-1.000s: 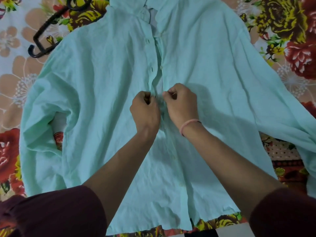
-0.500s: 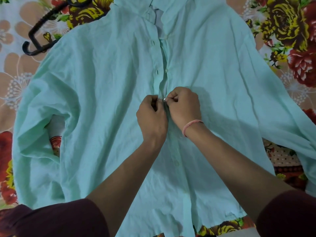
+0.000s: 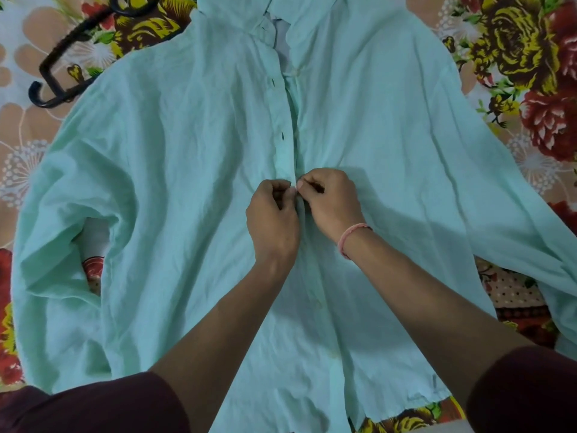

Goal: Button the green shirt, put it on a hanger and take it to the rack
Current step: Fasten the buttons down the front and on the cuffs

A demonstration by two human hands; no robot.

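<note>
Head view | green shirt [image 3: 175, 189] pale, wrinkled, flat, upper placket [image 3: 284, 132] open | left hand [image 3: 273, 220], right hand [image 3: 332, 203] pinching placket edges

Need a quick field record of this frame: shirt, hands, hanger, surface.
shirt: green, spread flat, front up
surface: floral sheet
placket: open above the hands, appears closed below
left hand: pinches one placket edge, mid-front
right hand: pinches the other edge, against the left hand; pink wristband
hanger: black, on the sheet at upper left, end hidden by the shirt
</note>
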